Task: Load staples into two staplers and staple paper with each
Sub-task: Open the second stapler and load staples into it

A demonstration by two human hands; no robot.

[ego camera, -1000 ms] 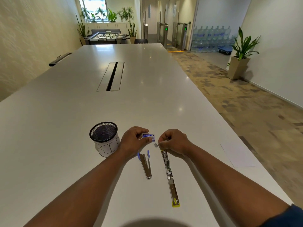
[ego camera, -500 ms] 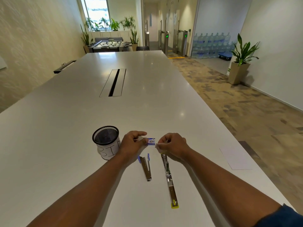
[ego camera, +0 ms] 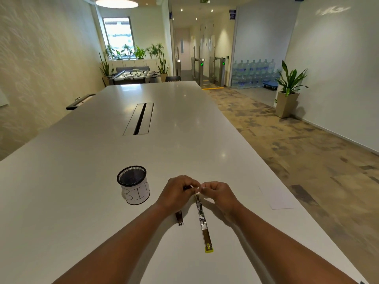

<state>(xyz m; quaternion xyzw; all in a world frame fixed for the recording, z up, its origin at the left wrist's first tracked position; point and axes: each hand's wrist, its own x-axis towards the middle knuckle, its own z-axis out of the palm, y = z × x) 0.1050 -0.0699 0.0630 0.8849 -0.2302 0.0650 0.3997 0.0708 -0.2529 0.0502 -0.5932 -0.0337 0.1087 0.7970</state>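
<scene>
Left hand: pinching a small pale item, too small to identify.
Right hand: pinching the same item.
Long stapler: opened flat on table, below hands.
Short stapler: partly under left wrist.
Paper: near right table edge.
Mesh cup: left of hands.

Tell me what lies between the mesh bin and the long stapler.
In the head view, between the mesh bin and the long stapler lie the left hand and the short stapler under its wrist.
</scene>
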